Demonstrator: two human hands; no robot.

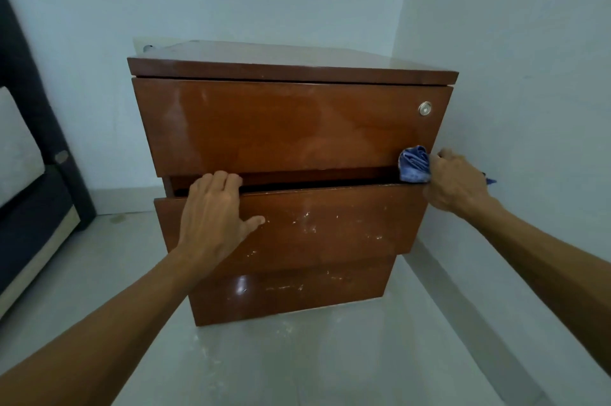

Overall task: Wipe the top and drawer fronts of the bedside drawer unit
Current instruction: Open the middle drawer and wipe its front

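Note:
A brown wooden drawer unit (291, 121) with three drawers stands against the pale wall. Its glossy top (291, 56) is bare. The middle drawer (330, 220) is pulled out a little and its front shows white scuffs. My left hand (211, 214) grips the top edge of that drawer near its left end, fingers hooked over the rim and thumb on the front. My right hand (453, 180) holds a bunched blue cloth (414, 163) pressed against the lower right corner of the top drawer front, at the gap above the middle drawer.
A round metal lock (424, 108) sits at the top drawer's upper right. A dark bed frame with a pale mattress (29, 174) stands at the left. The wall corner runs close to the unit's right side. Grey floor (314, 366) lies in front.

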